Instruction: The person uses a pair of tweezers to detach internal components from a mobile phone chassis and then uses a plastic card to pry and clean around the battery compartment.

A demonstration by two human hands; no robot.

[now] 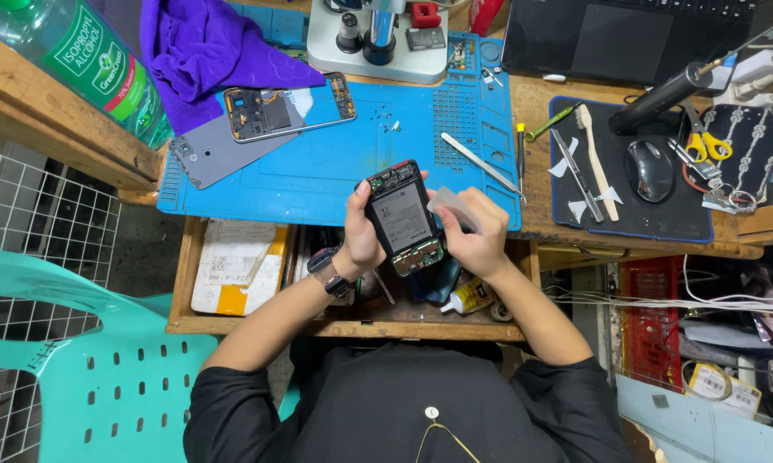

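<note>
Phone [401, 219] with its back removed, held above the table's [541, 103] front edge.
Light, stiff and fragile, its exposed boards suit edge grips: left hand [362, 230] clasps one side, right hand [476, 233] pinches a thin grey strip [448, 204]. Open drawer [232, 324] beneath holds a glue bottle [468, 297] and papers [236, 266].

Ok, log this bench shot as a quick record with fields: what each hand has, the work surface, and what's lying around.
left hand: left hand grips the opened phone by its edge, back cover off, battery and boards showing
right hand: right hand pinches a thin translucent strip beside the phone
work surface: blue repair mat on a wooden bench
on the mat: a phone frame, a grey back cover, metal tweezers
behind: microscope base, purple cloth
right side: black pad with computer mouse and toothbrush
</note>
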